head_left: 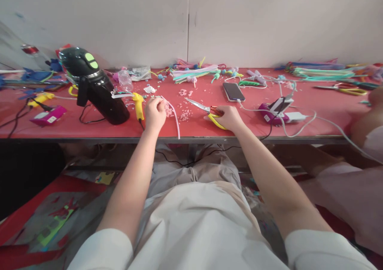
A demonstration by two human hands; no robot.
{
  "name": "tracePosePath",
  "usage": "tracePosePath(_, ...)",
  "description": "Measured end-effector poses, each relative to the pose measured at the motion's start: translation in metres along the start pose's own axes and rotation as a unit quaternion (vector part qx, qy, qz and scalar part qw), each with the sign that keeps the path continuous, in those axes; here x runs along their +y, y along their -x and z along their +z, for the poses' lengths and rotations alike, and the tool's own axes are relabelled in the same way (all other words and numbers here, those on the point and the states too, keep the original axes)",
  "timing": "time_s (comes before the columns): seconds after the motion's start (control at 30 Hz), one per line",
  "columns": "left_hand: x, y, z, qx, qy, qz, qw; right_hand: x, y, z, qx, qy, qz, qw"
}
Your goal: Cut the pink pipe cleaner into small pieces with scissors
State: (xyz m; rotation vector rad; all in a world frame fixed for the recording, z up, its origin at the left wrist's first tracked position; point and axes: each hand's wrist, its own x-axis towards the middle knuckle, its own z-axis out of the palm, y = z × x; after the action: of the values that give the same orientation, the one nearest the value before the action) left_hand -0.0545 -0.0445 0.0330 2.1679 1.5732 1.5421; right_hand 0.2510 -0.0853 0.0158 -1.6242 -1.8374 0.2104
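Note:
My left hand [155,112] is closed, with a pink pipe cleaner [176,118] in its fingers; the stem arcs out to the right and down over the table edge. Behind and beside that hand lie fluffy pink pieces [168,109], partly hidden by it. My right hand [229,117] grips a pair of scissors [199,105] by the yellow and red handles. Their silver blades point left and look closed or nearly so. Between the two hands, tiny pink clippings [184,115] are scattered over the red table [206,131].
Left of me stand a yellow glue gun [139,106] and a black bottle [104,94]. A phone [233,91] with a white cable lies behind my right hand. Bundles of pipe cleaners [196,73] line the wall. A purple power block [273,114] sits right; people are at both sides.

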Motion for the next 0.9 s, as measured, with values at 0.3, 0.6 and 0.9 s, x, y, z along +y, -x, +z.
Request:
tracePosePath(0.3, -0.023, -0.01, -0.026, -0.106, -0.081, 0.023, 0.991, -0.001, 0.0, 0.0, -0.004, -0.003, 0.0, 1.0)
tracePosePath(0.6, -0.027, -0.015, -0.026, -0.118, -0.057, 0.007, 0.991, 0.0, -0.001, 0.001, -0.009, -0.008, -0.001, 1.0)
tracePosePath(0.9, -0.011, -0.01, -0.013, -0.124, 0.095, -0.03, 0.987, -0.002, 0.0, 0.001, -0.007, -0.025, -0.011, 1.0)
